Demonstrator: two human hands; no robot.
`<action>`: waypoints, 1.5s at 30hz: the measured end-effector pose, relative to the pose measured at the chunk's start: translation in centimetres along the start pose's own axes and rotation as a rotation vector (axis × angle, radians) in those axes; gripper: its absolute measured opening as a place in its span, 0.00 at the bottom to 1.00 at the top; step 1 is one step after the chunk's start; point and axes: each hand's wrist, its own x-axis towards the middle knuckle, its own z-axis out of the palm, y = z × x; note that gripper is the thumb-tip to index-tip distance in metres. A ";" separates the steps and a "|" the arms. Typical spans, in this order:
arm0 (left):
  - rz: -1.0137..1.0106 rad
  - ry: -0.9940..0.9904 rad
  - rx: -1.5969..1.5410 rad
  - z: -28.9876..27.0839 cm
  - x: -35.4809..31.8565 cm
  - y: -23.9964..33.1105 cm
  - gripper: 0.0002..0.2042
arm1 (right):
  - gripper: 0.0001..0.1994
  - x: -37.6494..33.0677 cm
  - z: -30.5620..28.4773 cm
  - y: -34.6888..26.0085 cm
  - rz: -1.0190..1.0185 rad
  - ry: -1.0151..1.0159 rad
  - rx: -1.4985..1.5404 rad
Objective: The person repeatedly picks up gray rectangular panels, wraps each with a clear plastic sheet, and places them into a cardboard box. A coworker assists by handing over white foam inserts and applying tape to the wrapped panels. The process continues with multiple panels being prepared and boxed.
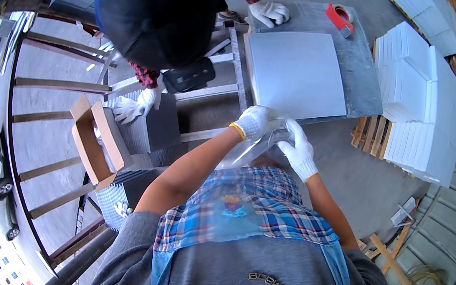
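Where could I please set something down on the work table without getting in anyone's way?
The grey table has a bare strip right of the white sheet, below the tape roll. The near edge is crowded: the left hand and right hand hold a clear bag there. A co-worker's gloved hand takes the far left corner.

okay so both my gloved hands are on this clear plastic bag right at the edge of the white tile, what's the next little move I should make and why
Probably spread the clear plastic bag's mouth wider. Your left hand and right hand both pinch it at the near edge of the white tile, but the film looks crumpled between them rather than open. The tile lies flat on the grey board, so a wider opening should meet its edge more easily.
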 end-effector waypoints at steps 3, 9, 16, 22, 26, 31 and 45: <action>0.105 -0.024 0.045 1.0 2.6 0.7 0.19 | 0.19 2.3 0.1 1.4 0.096 0.100 0.070; -0.063 -0.186 -0.315 2.3 6.8 1.1 0.20 | 0.12 6.8 -2.7 3.5 0.215 0.228 0.380; -0.027 -0.493 -0.006 -1.8 8.9 -0.3 0.16 | 0.10 10.9 -5.8 8.7 0.180 0.344 0.077; -0.126 -0.171 -0.058 -3.8 9.8 -1.4 0.10 | 0.10 14.4 -7.7 11.9 0.184 0.385 0.058; -0.281 0.248 0.180 -3.0 11.9 -0.3 0.08 | 0.09 16.6 -7.8 12.1 -0.037 0.445 -0.196; -0.359 0.384 0.736 -2.2 16.4 0.1 0.06 | 0.07 21.1 -7.5 12.4 -0.178 0.480 -0.283; -0.250 0.798 0.687 -4.3 25.8 -2.5 0.07 | 0.07 29.9 -7.3 12.3 -0.151 0.470 -0.356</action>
